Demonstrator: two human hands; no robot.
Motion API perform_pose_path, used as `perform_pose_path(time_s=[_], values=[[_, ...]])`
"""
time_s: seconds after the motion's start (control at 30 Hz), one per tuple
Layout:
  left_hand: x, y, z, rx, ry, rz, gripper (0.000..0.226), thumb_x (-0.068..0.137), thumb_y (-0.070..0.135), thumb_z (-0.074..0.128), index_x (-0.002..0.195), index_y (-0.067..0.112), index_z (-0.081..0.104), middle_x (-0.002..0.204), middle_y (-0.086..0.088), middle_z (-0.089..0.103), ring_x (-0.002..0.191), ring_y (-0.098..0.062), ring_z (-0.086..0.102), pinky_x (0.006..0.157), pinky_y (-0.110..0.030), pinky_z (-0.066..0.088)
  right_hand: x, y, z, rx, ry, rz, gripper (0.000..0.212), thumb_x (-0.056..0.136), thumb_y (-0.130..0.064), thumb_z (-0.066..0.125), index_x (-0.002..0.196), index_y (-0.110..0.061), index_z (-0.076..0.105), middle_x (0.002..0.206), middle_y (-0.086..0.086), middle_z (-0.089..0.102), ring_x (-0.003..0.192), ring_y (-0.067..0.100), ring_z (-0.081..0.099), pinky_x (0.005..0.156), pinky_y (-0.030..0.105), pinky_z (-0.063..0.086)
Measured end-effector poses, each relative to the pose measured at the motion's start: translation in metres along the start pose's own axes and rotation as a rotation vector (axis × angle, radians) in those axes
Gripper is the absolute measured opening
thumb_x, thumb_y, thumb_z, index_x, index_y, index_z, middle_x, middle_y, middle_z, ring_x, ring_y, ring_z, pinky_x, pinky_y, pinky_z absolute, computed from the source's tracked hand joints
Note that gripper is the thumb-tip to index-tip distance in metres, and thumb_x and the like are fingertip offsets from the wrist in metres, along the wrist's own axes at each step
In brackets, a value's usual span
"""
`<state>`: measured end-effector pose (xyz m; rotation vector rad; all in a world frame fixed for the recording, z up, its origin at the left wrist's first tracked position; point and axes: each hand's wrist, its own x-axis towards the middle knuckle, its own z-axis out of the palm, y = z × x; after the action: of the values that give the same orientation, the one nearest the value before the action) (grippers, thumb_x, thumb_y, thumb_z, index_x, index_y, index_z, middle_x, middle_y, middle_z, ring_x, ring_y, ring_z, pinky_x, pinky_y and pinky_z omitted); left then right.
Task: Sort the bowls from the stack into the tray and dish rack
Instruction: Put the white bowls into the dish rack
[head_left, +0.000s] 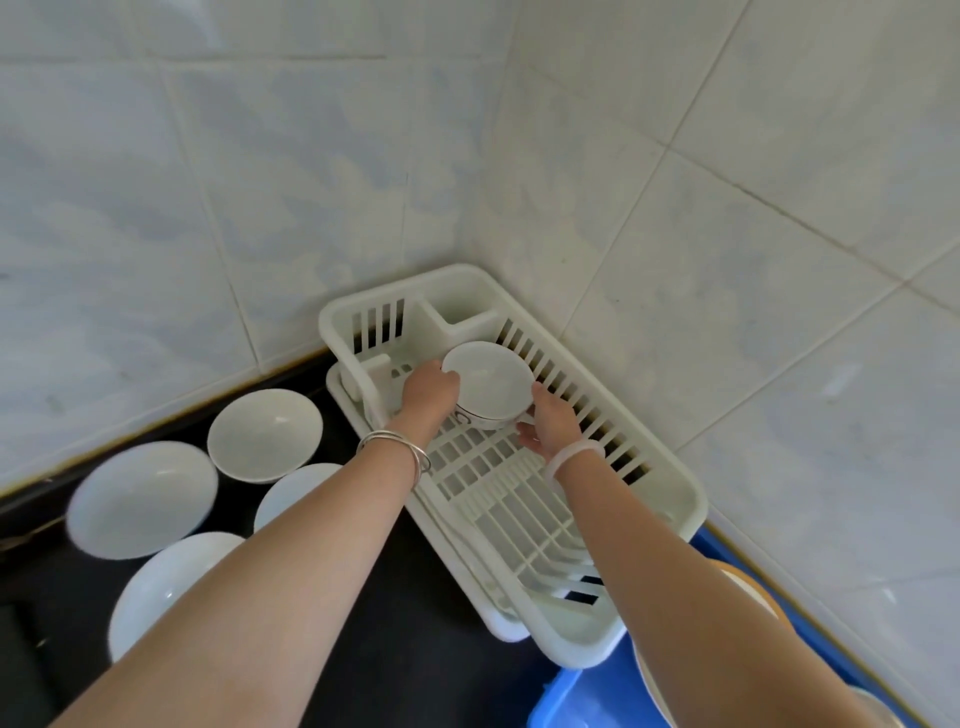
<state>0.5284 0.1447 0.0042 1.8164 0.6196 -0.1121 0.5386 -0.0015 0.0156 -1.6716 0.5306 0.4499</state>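
**Both hands hold a small bowl over the far end of the dish rack**

Nearest the camera, two bare forearms reach forward from the bottom of the view. At the lower right, partly hidden behind the right forearm, a blue tray (558, 699) sits on the counter with an orange-rimmed dish (748, 587) showing at its edge. To the left, four large white bowls stand open side up on the dark countertop (410, 623): the nearest bowl (156, 587) is cut off by the left arm, a second bowl (141, 499) lies beyond it to the left, a third bowl (291, 493) is half covered by the arm, and the farthest bowl (265, 434) sits close to the wall.

Further on, the white plastic dish rack (670, 499) stands in the tiled corner, running away from the camera, with its slatted floor bare in the near half. The left wrist carries thin metal bangles (400, 457) and the right wrist a pale bracelet (571, 457).

At the far end of the rack, the left hand (428, 392) grips the left rim of a small white bowl (488, 384), and the right hand (550, 421) cups its right side and base. The bowl is upright, tilted slightly toward the camera, just above the rack floor near the cutlery compartment (462, 301); whether it touches the slats cannot be told
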Motion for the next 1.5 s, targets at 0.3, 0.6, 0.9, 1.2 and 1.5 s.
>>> perform_pose_path(time_s=[0.3, 0.6, 0.9, 1.2, 1.5], values=[[-0.075, 0.001, -0.044, 0.027, -0.015, 0.169, 0.039, 0.096, 0.023, 0.041, 0.133, 0.013, 0.048, 0.134, -0.009, 0.054, 0.110, -0.018, 0.052, 0.080, -0.022, 0.037, -0.070, -0.026, 0.003, -0.238, 0.040, -0.295, 0.031, 0.098, -0.023, 0.036, 0.119, -0.013, 0.057, 0.112, 0.001, 0.050, 0.105, 0.019, 0.047, 0.092, 0.037, 0.038], [-0.194, -0.093, -0.112, 0.179, 0.219, 0.102, 0.040, 0.095, 0.025, 0.047, 0.135, 0.025, 0.047, 0.138, -0.002, 0.052, 0.126, -0.022, 0.048, 0.101, -0.032, 0.036, -0.171, 0.035, 0.048, -0.420, -0.163, -0.468, 0.034, 0.098, -0.037, 0.038, 0.124, -0.023, 0.054, 0.104, -0.012, 0.053, 0.092, 0.005, 0.049, 0.081, 0.024, 0.035], [-0.226, -0.193, -0.145, 0.404, 0.426, -0.030, 0.051, 0.091, 0.009, 0.051, 0.140, 0.015, 0.039, 0.154, -0.007, 0.025, 0.141, -0.030, 0.024, 0.108, -0.046, 0.032, -0.160, 0.110, 0.102, -0.687, -0.173, -0.265, 0.047, 0.095, -0.029, 0.049, 0.138, -0.011, 0.039, 0.132, 0.009, 0.056, 0.116, 0.026, 0.055, 0.079, 0.028, 0.041], [-0.228, -0.215, -0.158, -0.026, 0.455, -0.053, 0.061, 0.088, 0.006, 0.055, 0.143, 0.017, 0.033, 0.144, -0.004, 0.044, 0.131, -0.024, 0.044, 0.109, -0.038, 0.034, -0.136, 0.122, 0.124, -0.294, -0.142, -0.053, 0.033, 0.087, 0.001, 0.047, 0.118, -0.009, 0.055, 0.108, 0.007, 0.054, 0.087, 0.023, 0.056, 0.074, 0.039, 0.059], [-0.224, -0.219, -0.163, -0.268, 0.386, -0.105, 0.055, 0.088, 0.002, 0.052, 0.139, 0.021, 0.040, 0.133, 0.000, 0.054, 0.120, -0.018, 0.052, 0.096, -0.029, 0.038, -0.160, 0.099, 0.117, -0.165, -0.175, -0.183, 0.037, 0.086, 0.005, 0.049, 0.115, -0.014, 0.062, 0.096, -0.003, 0.061, 0.090, 0.020, 0.060, 0.062, 0.026, 0.059]])
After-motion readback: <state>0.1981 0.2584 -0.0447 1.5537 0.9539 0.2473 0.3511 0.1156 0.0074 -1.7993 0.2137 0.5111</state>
